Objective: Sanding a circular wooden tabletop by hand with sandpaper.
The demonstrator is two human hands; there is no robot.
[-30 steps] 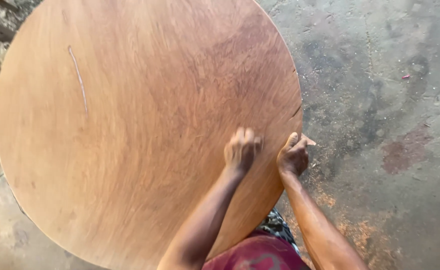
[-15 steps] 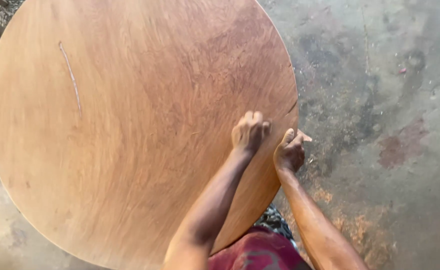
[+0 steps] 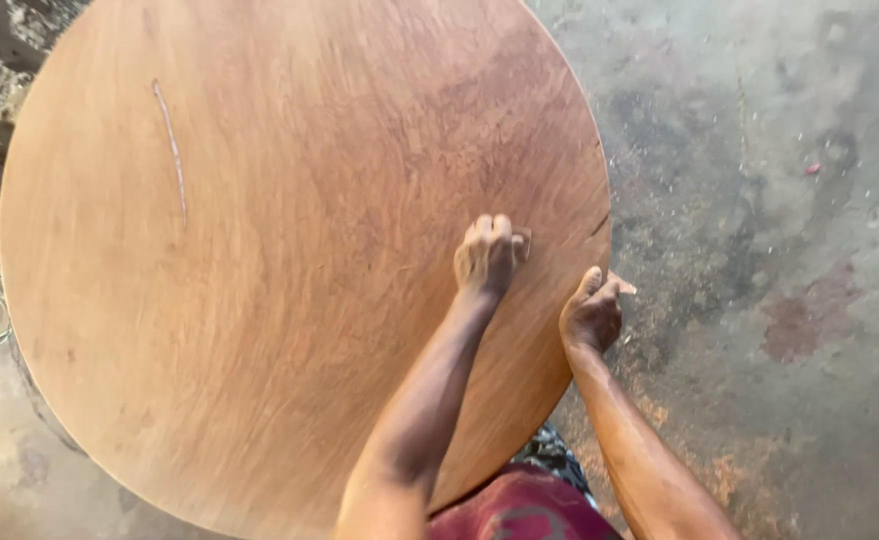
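The left hand presses a small brown pad under curled fingers onto the round wooden tabletop, toward three o'clock. The right hand, fingers curled, grips its rim at four o'clock.

One head-worn camera looks steeply down from close above, facing forward over the person's own arms onto a round wooden surface filling the left, with concrete floor at right.

smooth matt wooden tabletop, rough concrete floor
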